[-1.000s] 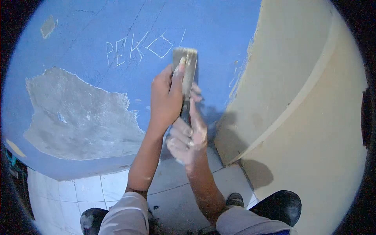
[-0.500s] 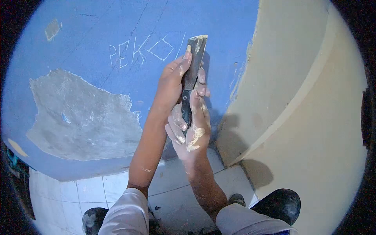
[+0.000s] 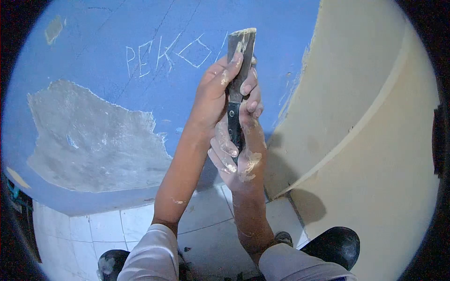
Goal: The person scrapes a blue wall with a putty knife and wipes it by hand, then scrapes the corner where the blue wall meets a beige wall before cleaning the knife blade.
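A putty knife (image 3: 233,114) with a black riveted handle and a flat dark blade stands upright in front of the blue wall, its wide edge uppermost. Pale paste clings to that edge and to part of the blade. My left hand (image 3: 218,86) is closed round the blade, thumb lying on its face and fingertips showing past its right side. Lower down, my right hand (image 3: 251,145) wraps the handle. Dried paste and white dust coat both hands, thickest near the right thumb's base.
The blue wall (image 3: 108,51) bears scratched letters and a large bare grey patch (image 3: 93,140). To the right stands a cream wall (image 3: 375,187) with a curved ridge. White floor tiles (image 3: 103,227) lie below, with my dark shoes (image 3: 335,246) on them.
Both hands and the putty knife have risen a little and shifted right. More of my left fingertips show beside the blade.
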Action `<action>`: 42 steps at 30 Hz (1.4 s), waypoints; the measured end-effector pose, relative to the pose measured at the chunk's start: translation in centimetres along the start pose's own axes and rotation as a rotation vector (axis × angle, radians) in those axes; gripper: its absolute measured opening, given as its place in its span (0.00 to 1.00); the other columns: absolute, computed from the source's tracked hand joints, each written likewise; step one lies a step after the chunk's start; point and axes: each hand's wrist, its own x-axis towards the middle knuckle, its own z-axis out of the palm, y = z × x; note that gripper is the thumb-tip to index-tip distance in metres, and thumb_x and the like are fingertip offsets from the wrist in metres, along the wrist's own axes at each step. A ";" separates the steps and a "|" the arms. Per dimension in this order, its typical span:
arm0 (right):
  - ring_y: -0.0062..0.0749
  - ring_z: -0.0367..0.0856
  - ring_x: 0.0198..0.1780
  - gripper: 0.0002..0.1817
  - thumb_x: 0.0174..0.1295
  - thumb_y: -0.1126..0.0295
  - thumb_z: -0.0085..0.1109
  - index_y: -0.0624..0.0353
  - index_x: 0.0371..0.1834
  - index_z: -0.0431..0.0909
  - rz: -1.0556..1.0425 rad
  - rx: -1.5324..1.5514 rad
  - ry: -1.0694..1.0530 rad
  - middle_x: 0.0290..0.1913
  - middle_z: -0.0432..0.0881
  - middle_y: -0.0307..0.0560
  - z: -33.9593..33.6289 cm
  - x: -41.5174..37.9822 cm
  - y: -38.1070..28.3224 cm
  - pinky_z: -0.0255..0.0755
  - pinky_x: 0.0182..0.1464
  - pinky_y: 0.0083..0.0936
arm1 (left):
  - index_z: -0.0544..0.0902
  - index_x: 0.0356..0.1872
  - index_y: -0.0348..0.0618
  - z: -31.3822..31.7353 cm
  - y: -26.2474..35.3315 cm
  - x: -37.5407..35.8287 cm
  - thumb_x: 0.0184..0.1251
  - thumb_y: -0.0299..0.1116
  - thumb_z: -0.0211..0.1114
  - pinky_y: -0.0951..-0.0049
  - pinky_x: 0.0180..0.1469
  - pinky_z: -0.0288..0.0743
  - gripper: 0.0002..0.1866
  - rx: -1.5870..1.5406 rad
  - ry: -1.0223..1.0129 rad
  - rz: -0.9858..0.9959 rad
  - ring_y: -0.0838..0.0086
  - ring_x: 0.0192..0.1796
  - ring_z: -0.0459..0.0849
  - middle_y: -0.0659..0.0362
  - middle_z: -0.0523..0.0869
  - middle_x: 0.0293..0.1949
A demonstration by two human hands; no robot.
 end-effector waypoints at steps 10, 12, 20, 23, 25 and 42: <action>0.15 0.55 0.08 0.13 0.72 0.58 0.47 0.51 0.31 0.68 -0.017 -0.221 0.188 0.13 0.60 0.32 1.4 0.0 -1.2 0.48 0.10 0.15 | 0.71 0.42 0.39 0.1 -0.3 0.6 0.76 0.43 0.50 0.68 0.19 0.72 0.15 0.037 -0.038 0.038 0.72 0.16 0.73 0.61 0.69 0.18; 0.14 0.53 0.08 0.16 0.72 0.54 0.46 0.51 0.30 0.67 0.004 -0.258 0.170 0.13 0.58 0.30 1.0 0.0 -1.2 0.47 0.09 0.14 | 0.71 0.42 0.39 0.0 -0.3 0.6 0.75 0.43 0.50 0.68 0.19 0.72 0.15 0.024 -0.050 0.040 0.72 0.16 0.73 0.61 0.69 0.18; 0.14 0.51 0.07 0.18 0.73 0.51 0.44 0.53 0.30 0.68 0.015 -0.216 0.168 0.13 0.55 0.30 0.9 0.0 -1.0 0.47 0.09 0.12 | 0.71 0.41 0.39 -0.3 -0.3 0.6 0.75 0.44 0.51 0.68 0.20 0.74 0.16 0.032 -0.054 0.012 0.72 0.17 0.74 0.61 0.69 0.19; 0.14 0.51 0.07 0.19 0.73 0.51 0.44 0.54 0.31 0.68 0.025 -0.223 0.158 0.13 0.55 0.30 0.9 0.1 -1.1 0.47 0.08 0.12 | 0.70 0.41 0.39 -0.5 -0.1 0.6 0.75 0.45 0.52 0.68 0.20 0.75 0.16 0.059 -0.062 0.010 0.71 0.17 0.75 0.61 0.69 0.19; 0.14 0.51 0.08 0.19 0.73 0.51 0.44 0.54 0.31 0.68 0.019 -0.230 0.130 0.13 0.55 0.31 0.9 0.2 -1.1 0.47 0.08 0.12 | 0.70 0.40 0.39 -0.5 0.0 0.6 0.74 0.45 0.52 0.68 0.20 0.75 0.16 0.076 -0.066 0.014 0.70 0.17 0.75 0.61 0.69 0.19; 0.14 0.53 0.08 0.15 0.73 0.55 0.47 0.56 0.37 0.71 0.048 -0.391 0.271 0.13 0.59 0.31 1.3 -1.0 -1.2 0.46 0.09 0.14 | 0.70 0.37 0.41 -0.7 -0.1 -0.9 0.73 0.46 0.54 0.71 0.21 0.72 0.16 -0.063 -0.012 -0.025 0.73 0.16 0.73 0.62 0.70 0.18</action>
